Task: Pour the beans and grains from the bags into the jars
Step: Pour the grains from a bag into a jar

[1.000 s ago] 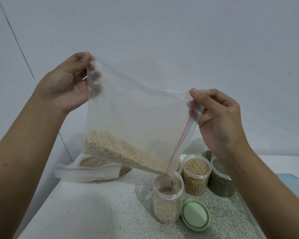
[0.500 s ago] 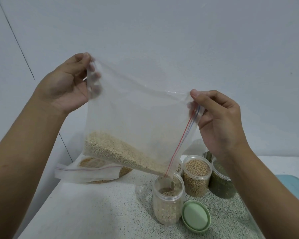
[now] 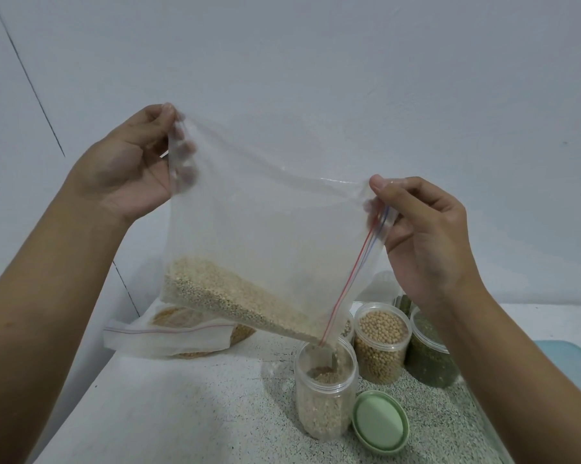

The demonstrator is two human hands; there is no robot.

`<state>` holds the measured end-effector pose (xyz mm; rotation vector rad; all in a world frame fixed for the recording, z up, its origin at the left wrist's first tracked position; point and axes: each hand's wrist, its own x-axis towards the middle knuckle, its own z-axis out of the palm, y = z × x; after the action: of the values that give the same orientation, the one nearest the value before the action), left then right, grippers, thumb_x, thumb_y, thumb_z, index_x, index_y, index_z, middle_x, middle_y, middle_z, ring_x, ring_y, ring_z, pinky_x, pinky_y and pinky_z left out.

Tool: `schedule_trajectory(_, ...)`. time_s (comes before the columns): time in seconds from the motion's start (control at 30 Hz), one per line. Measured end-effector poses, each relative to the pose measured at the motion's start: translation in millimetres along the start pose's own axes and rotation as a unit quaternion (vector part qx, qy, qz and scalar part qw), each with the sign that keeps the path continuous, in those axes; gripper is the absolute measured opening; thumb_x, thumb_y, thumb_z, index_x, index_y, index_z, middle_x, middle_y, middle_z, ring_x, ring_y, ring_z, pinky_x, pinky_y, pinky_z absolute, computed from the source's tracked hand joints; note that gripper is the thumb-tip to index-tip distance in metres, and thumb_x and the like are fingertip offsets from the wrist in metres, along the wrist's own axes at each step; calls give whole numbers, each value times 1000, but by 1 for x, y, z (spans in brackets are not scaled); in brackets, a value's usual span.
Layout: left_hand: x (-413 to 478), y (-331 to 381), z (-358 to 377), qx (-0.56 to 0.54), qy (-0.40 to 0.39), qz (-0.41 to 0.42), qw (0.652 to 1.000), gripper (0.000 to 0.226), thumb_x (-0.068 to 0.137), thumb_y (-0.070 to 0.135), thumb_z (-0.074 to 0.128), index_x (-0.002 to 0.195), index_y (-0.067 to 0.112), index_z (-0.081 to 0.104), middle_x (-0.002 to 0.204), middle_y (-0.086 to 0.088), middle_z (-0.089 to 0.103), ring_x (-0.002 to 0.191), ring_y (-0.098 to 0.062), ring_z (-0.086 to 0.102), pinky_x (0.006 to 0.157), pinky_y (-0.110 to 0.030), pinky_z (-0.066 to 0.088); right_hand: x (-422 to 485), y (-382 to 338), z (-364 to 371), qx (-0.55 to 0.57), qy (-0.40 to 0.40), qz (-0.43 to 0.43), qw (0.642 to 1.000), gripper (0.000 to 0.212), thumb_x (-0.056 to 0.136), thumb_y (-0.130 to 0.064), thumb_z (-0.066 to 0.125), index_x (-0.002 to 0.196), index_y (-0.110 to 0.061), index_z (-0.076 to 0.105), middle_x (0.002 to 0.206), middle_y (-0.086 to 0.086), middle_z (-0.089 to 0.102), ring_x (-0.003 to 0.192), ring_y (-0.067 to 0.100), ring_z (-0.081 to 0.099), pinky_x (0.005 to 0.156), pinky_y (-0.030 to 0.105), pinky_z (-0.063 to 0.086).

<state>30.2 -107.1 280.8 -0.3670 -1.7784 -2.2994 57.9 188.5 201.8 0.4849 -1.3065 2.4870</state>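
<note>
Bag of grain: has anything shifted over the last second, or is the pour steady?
Nothing visibly moved. The left hand and right hand still pinch the bag by its upper corners, tilted as before, its low corner over the open jar. The green lid, bean jar and second bag lie unchanged.

clear bag (image 3: 269, 209): red-blue zip | grain (image 3: 235, 296): beige | lid (image 3: 380, 420): pale green | counter (image 3: 188, 413): grey speckled

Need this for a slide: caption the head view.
Left hand and right hand tilt a bag, pouring grain into a jar.
</note>
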Motion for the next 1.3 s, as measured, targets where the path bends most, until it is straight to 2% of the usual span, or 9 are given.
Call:
schedule_trajectory(0.37, 0, 1, 1, 8, -12, -2, 1000, 31, 101, 27, 58, 73, 28, 70, 77, 13, 60, 75, -7, 64, 76, -30, 42, 2, 3, -2, 1, -3, 6, 1000, 13, 75, -9, 76, 77, -4, 63, 79, 5, 65, 68, 18, 62, 65, 27, 51)
schedule_trajectory(0.57, 1, 2, 0, 3, -10, -5, 1000, 25, 100, 27, 60, 76, 28, 68, 79, 13, 61, 76, -8, 64, 75, -29, 44, 3, 4, -2, 0, -3, 13, 1000, 14, 77, -8, 76, 78, -4, 63, 81, 6, 64, 69, 17, 63, 64, 26, 51)
schedule_trajectory(0.9, -1, 6, 1, 9, -11, -3, 1000, 31, 99, 28, 59, 70, 28, 70, 78, 13, 60, 75, -7, 64, 76, -29, 42, 5, 5, -1, 8, -7, 16, 1000, 14, 76, -9, 77, 76, -5, 63, 82, 7, 63, 69, 17, 63, 64, 26, 51)
schedule_trajectory(1.07, -2, 7, 0, 3, -10, -5, 1000, 27, 100, 27, 58, 75, 27, 68, 79, 13, 61, 75, -7, 64, 75, -29, 44, 4, 6, 0, 10, -10, 26, 1000, 15, 77, -9, 76, 77, -6, 62, 82, 6, 62, 70, 16, 62, 64, 25, 51)
schedule_trajectory(1.2, -3, 6, -1, 4, -11, -6, 1000, 35, 101, 26, 57, 68, 27, 72, 79, 14, 61, 75, -6, 64, 76, -29, 44, 3, 6, 0, 5, -12, 31, 999, 16, 78, -10, 76, 80, -5, 62, 83, 7, 63, 70, 16, 63, 64, 25, 51)
schedule_trajectory(1.3, -4, 8, -1, 3, -11, -5, 1000, 31, 101, 26, 58, 72, 27, 70, 80, 13, 62, 75, -7, 64, 76, -29, 44, 3, 6, 1, 7, -10, 31, 999, 14, 78, -10, 76, 79, -6, 63, 83, 6, 64, 69, 16, 63, 64, 25, 51)
